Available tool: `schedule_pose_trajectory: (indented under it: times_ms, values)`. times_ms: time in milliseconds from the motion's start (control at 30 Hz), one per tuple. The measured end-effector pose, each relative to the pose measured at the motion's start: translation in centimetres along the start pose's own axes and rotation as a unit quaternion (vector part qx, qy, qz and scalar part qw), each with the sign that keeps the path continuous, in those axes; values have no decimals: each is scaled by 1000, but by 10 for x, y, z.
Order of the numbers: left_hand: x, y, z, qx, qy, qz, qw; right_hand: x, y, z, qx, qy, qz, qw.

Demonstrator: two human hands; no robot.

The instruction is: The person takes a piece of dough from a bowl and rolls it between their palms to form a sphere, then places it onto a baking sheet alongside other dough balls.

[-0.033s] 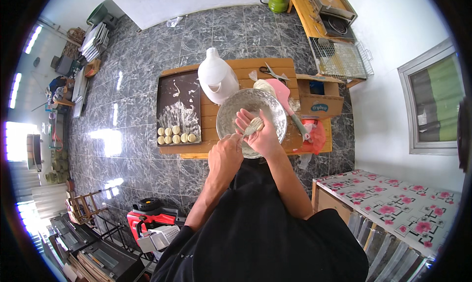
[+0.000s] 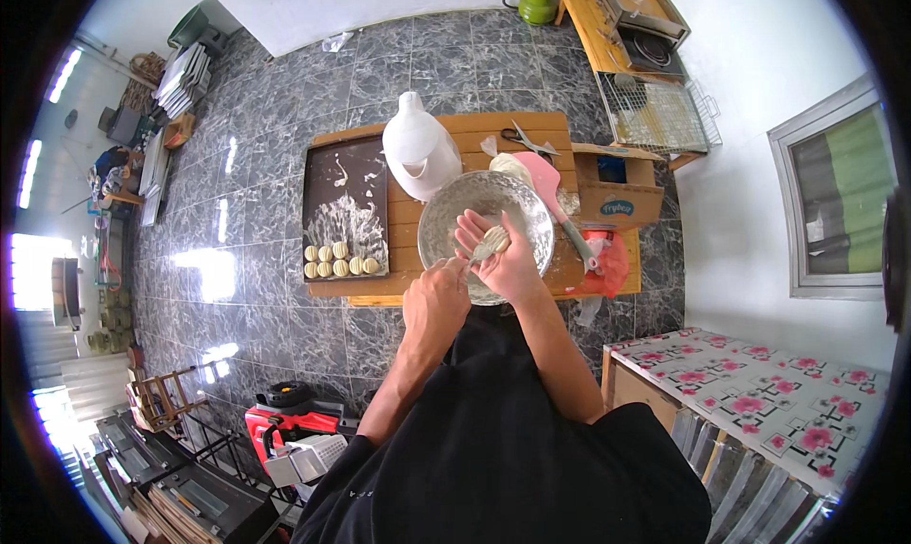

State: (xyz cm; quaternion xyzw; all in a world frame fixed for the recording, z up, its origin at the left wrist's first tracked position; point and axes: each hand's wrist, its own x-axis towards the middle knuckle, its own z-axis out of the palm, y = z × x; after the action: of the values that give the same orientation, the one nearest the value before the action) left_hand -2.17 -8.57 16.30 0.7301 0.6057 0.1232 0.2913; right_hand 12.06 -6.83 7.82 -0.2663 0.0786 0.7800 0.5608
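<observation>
Over a metal mixing bowl dusted with flour, my right hand is turned palm up with its fingers stretched. A pale, ridged dough piece lies on it. My left hand is closed around a thin utensil that looks like a fork; its tip touches the dough and its handle is hidden in my fist. To the left, a dark baking tray bears several round ridged dough pieces along its near edge, with white smears behind them.
Behind the bowl stand a white plastic jug, scissors and a pink spatula with a grey handle. A cardboard box and a red plastic bag are at the right. A wooden board lies beneath.
</observation>
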Motion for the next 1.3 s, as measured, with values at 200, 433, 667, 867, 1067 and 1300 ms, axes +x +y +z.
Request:
schedule_pose_trajectory:
  times_ms: [200, 433, 667, 867, 1067, 1300]
  values:
    - [4, -2, 2, 19, 24, 37, 999, 6, -4, -1, 2, -6, 1, 1000]
    - [5, -6, 5, 0, 27, 43, 999, 8, -4, -3, 7, -23, 4, 1000]
    - [5, -6, 6, -4, 28, 33, 999, 8, -4, -3, -4, -22, -4, 1000]
    - [6, -8, 4, -19, 21, 25, 999, 7, -4, -2, -4, -25, 3, 1000]
    - [6, -10, 1, -56, 2, 15, 998, 6, -5, -3, -1, -29, 8, 1000]
    - [5, -15, 3, -77, 26, 25, 996, 8, -6, -4, -2, -42, 9, 999]
